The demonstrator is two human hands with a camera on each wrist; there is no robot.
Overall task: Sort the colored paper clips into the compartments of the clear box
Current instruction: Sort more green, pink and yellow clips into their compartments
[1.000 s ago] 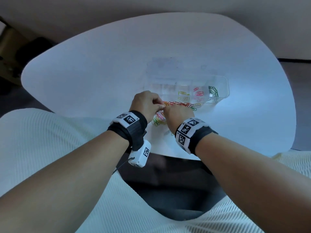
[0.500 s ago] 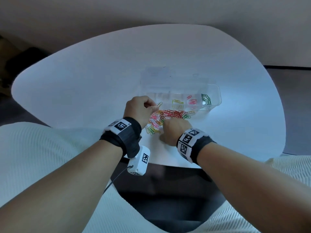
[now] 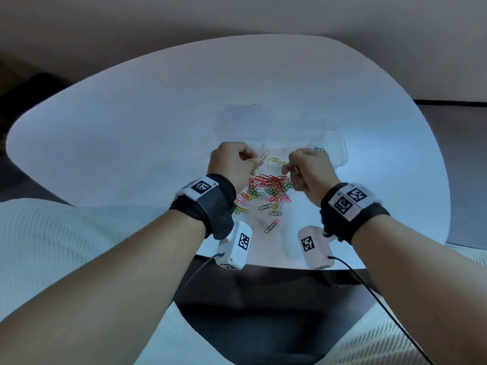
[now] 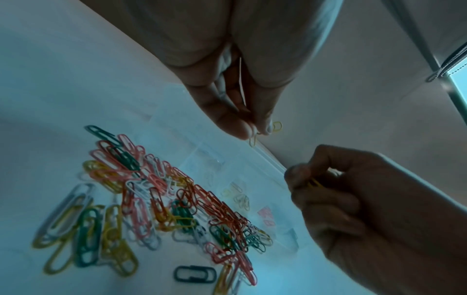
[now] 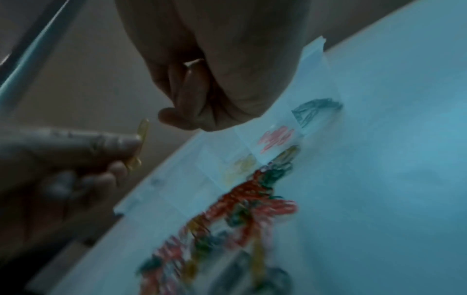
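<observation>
Both hands sit mid-frame over the clear box (image 3: 340, 148). Left hand (image 3: 232, 164) pinches a yellow clip (image 3: 264, 155); right hand (image 3: 308, 169) is curled, probably holding another. Clips are light, stiff and slippery, so pinch the flat loops. The loose pile (image 3: 266, 191) lies just below.

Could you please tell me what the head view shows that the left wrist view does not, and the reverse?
Only the head view shows both wristbands, the whole white table and the green clips in the clear box's end compartment. Only the left wrist view shows a lone dark green clip lying apart and the left hand's fingertips pinching a yellow clip from below. Both show the mixed clip pile and the right hand holding a yellow clip.
</observation>
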